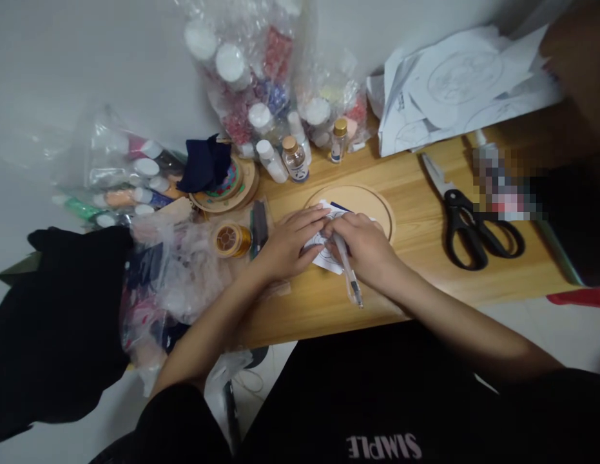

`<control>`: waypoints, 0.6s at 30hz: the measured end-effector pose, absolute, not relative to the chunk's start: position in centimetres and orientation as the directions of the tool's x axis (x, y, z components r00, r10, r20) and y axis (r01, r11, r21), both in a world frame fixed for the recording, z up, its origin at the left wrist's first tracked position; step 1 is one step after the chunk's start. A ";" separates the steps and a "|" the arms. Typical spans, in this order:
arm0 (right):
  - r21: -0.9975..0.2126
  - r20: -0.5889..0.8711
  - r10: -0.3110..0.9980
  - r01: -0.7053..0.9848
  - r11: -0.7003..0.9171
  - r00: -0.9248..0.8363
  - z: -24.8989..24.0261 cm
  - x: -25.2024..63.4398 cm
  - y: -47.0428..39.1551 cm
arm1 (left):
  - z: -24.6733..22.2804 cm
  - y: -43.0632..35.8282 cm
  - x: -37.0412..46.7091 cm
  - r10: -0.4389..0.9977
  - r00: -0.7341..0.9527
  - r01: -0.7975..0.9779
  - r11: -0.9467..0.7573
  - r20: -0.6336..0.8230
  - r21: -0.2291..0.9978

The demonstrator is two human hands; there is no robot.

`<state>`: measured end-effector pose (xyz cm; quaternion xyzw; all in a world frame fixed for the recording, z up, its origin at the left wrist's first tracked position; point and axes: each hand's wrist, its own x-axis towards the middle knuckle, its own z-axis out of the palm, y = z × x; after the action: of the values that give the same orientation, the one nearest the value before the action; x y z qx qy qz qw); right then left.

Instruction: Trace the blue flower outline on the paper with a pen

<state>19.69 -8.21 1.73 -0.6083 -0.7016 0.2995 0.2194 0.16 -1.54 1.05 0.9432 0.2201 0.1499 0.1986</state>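
Observation:
My right hand (pixel 362 248) is closed around a pale, clear-bodied pen (pixel 348 267), its clip end tilted toward me. The pen's tip is hidden behind my fingers. Under both hands lies a small white paper (pixel 331 263) with printed line drawings. My left hand (pixel 294 241) rests on the paper's left part with fingers stretched out. A sliver of dark blue material (pixel 339 207) shows at the paper's far edge. Beneath these is a round, pale wooden disc (pixel 372 198) with a raised rim.
Black-handled scissors (pixel 466 222) and a dark phone-like slab (pixel 580 225) lie to the right. Behind stand small bottles (pixel 294 161), bags of jars (pixel 251 71) and a stack of printed papers (pixel 449 90). A gold thread spool (pixel 232 240) and plastic bags (pixel 183 277) sit left.

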 end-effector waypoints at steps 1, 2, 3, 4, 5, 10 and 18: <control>-0.692 -0.069 0.984 0.718 0.072 -0.164 1.8 19.7 -8.2 | 0.9 -1.5 0.0 0.475 0.855 0.352 -0.826 0.209 0.440; -0.696 -0.077 0.984 0.715 0.063 -0.161 1.8 19.7 -8.2 | 0.8 -1.5 0.0 0.477 0.849 0.347 -0.827 0.226 0.441; -0.699 -0.081 0.985 0.713 0.054 -0.155 1.8 19.7 -8.3 | 0.6 -1.5 -0.1 0.477 0.849 0.346 -0.827 0.228 0.444; -0.701 -0.083 0.985 0.712 0.048 -0.149 1.8 19.6 -8.3 | 0.5 -1.5 -0.1 0.471 0.850 0.337 -0.830 0.236 0.444; -0.702 -0.083 0.986 0.710 0.045 -0.145 1.7 19.6 -8.3 | 0.3 -1.6 -0.1 0.464 0.851 0.327 -0.834 0.245 0.444; -0.735 -0.037 0.992 0.676 0.052 -0.117 1.2 19.8 -8.3 | -0.2 -1.7 0.1 0.458 0.843 0.312 -0.843 0.282 0.438; -0.924 -0.012 1.000 0.383 -0.007 -0.009 1.7 20.7 -8.5 | -0.4 -1.7 0.0 0.468 0.841 0.310 -0.828 0.272 0.467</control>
<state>20.71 -8.54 1.73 -0.5874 -0.5884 0.3982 0.3876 0.05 -1.66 -0.43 0.9369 0.2075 0.1909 0.2068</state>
